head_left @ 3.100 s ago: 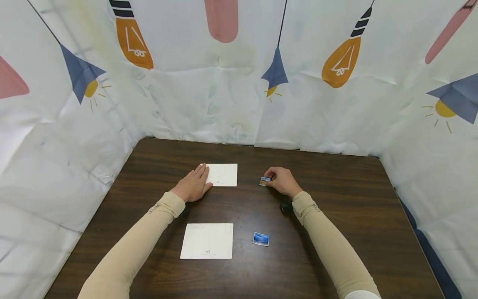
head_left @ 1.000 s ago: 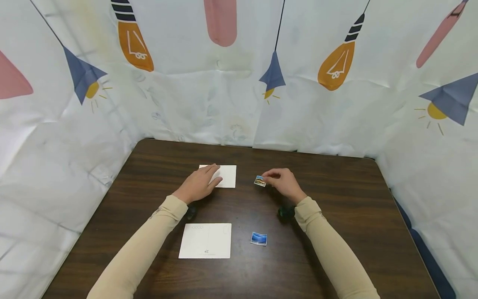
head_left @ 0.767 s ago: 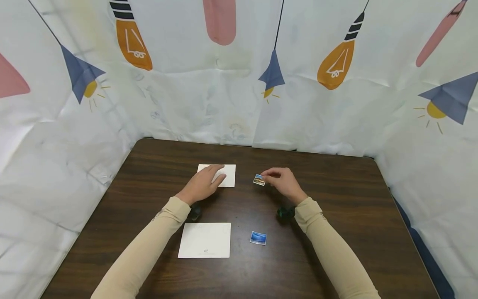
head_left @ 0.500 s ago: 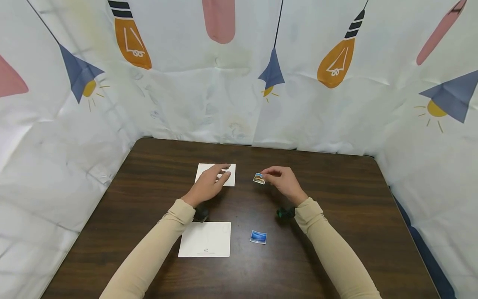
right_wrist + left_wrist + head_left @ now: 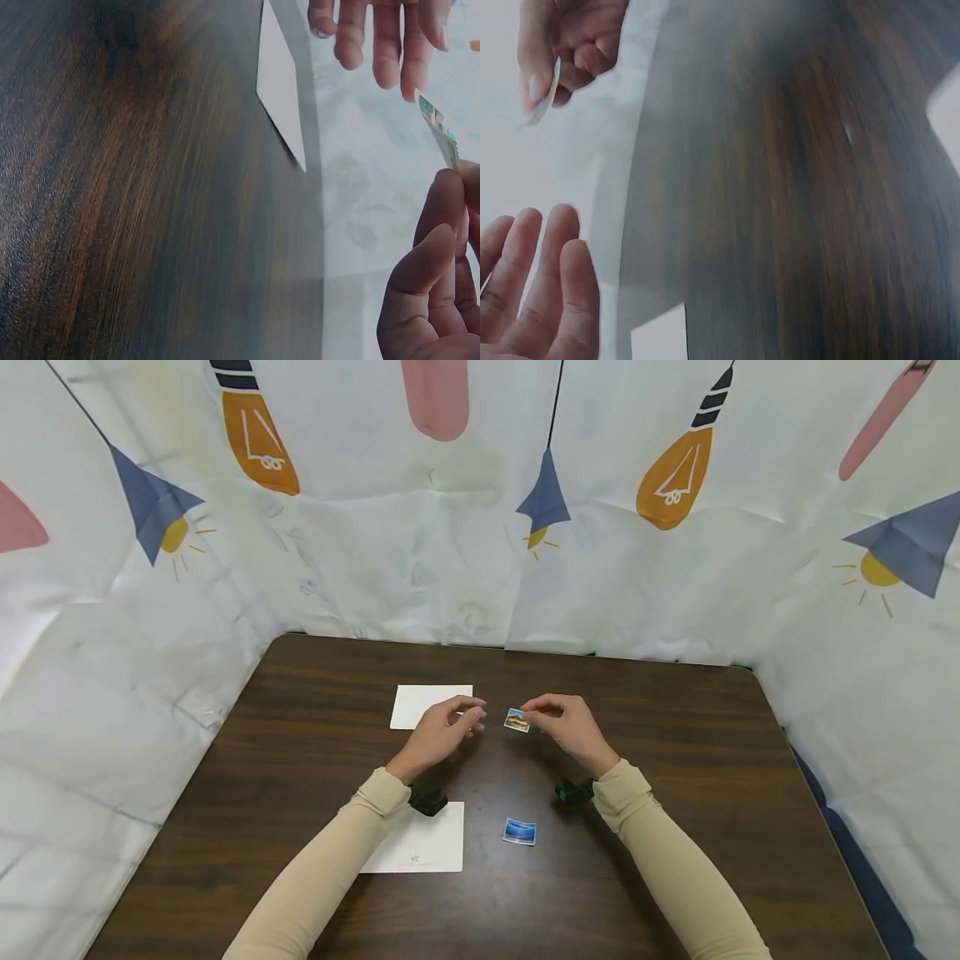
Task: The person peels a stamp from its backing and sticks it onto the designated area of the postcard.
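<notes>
My right hand (image 5: 568, 728) pinches a postage stamp (image 5: 516, 720) with an orange and blue picture between thumb and fingertips, raised over the far half of the table. In the right wrist view the stamp (image 5: 439, 132) shows a toothed edge and a slight curl. My left hand (image 5: 441, 732) holds nothing; its fingers point toward the stamp, a short gap away. Behind it lies a white postcard (image 5: 414, 703), its right part partly covered by that hand. A second postcard (image 5: 427, 852) lies nearer, partly hidden under the left forearm and wrist camera.
A blue stamp (image 5: 519, 832) lies right of the near postcard. The dark wooden table (image 5: 660, 793) has a white printed curtain (image 5: 360, 552) along its back and sides. Black cameras sit under both wrists.
My left hand has lifted from the far postcard and moved right toward the stamp. The right hand has picked its stamp up off the table and shifted slightly left.
</notes>
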The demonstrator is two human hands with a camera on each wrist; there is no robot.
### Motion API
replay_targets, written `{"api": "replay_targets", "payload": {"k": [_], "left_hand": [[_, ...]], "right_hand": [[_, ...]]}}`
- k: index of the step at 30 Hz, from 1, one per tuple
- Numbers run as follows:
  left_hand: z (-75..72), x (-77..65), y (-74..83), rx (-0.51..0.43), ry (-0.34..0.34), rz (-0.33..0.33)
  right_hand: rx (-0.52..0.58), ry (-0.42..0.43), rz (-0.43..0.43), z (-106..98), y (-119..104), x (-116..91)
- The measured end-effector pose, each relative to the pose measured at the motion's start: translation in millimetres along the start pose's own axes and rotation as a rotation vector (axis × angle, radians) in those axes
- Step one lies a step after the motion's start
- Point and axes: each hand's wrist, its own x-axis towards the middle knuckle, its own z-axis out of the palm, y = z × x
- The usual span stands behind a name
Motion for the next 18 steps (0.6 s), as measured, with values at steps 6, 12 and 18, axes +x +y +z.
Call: {"api": "replay_targets", "payload": {"k": [6,12,18], "left_hand": [[7.0,1.0,3.5,-0.130,-0.035,-0.046],[15.0,0.0,5.3,-0.215,-0.038,-0.096],[22.6,-0.9,4.1,-0.258,-0.042,-0.144]], "right_hand": [[0.002,-0.021,-0.013,0,-1,-2],[0.017,-0.029,-0.026,3,-2,-4],[0.012,-0.055,-0.041,6,-3,-7]]}}
